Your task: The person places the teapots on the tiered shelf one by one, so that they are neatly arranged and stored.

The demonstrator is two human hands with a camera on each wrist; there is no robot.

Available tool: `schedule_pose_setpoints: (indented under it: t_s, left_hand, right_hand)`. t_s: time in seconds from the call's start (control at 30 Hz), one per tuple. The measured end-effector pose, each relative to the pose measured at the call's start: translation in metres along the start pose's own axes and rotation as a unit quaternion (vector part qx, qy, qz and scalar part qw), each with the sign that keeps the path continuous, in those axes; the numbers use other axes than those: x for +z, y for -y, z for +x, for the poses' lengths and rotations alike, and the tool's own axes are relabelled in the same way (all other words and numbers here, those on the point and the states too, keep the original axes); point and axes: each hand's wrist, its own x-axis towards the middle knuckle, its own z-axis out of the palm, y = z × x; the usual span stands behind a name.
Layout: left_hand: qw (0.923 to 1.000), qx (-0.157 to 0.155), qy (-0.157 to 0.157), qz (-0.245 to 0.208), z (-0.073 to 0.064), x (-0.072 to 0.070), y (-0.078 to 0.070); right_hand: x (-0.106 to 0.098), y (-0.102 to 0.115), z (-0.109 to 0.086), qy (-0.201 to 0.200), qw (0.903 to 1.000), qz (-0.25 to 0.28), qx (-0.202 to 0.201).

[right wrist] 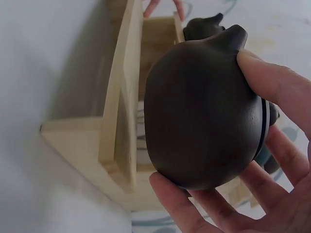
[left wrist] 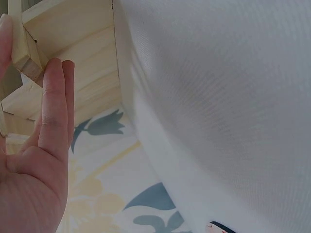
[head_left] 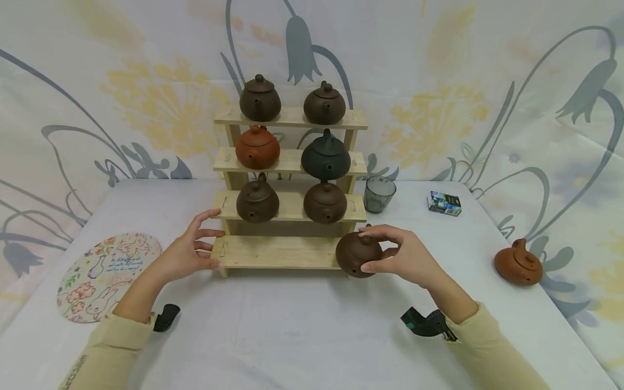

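Observation:
My right hand (head_left: 407,255) grips a dark brown teapot (head_left: 357,258) at the right end of the bottom tier of a wooden display stand (head_left: 278,252). Thumb and fingers wrap the pot's body in the right wrist view, with the teapot (right wrist: 199,116) close beside the shelf board. At the stand's left end, my left hand (head_left: 187,251) touches the side with extended, spread fingers; in the left wrist view its fingers (left wrist: 53,107) lie straight along the board's end. Two teapots stand on each upper tier, among them a reddish-orange one (head_left: 257,149) and a dark green one (head_left: 325,157).
Behind the right hand stands a grey glass cup (head_left: 379,194), with a small box (head_left: 444,203) farther right. An orange-brown teapot (head_left: 519,264) sits near the table's right edge. A round patterned mat (head_left: 104,276) lies at left. Floral cloth (head_left: 166,97) hangs behind.

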Motion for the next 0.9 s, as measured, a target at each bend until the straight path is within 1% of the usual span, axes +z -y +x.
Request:
schedule_pose_setpoints:
  t_s: [0.33,0.5,0.67,0.9]
  left_hand:
    - [1.0000,-0.006,-0.001,0.000,0.000,0.001,-0.001]
    - [0.9999,-0.007,-0.003,0.010,0.000,0.000,0.000]
    - [0.9998,-0.010,-0.003,0.014,0.000,0.000,0.001]
    - [0.9999,-0.003,-0.002,0.016,0.000,0.000,0.001]
  right_hand:
    - [0.029,0.011,0.018,0.041,0.9991,0.004,-0.013]
    - [0.046,0.013,0.028,0.053,0.9983,0.013,-0.021]
    - [0.065,0.016,0.040,0.066,0.9968,0.023,-0.038]
    - [0.091,0.024,0.059,0.075,0.9953,0.005,-0.060]
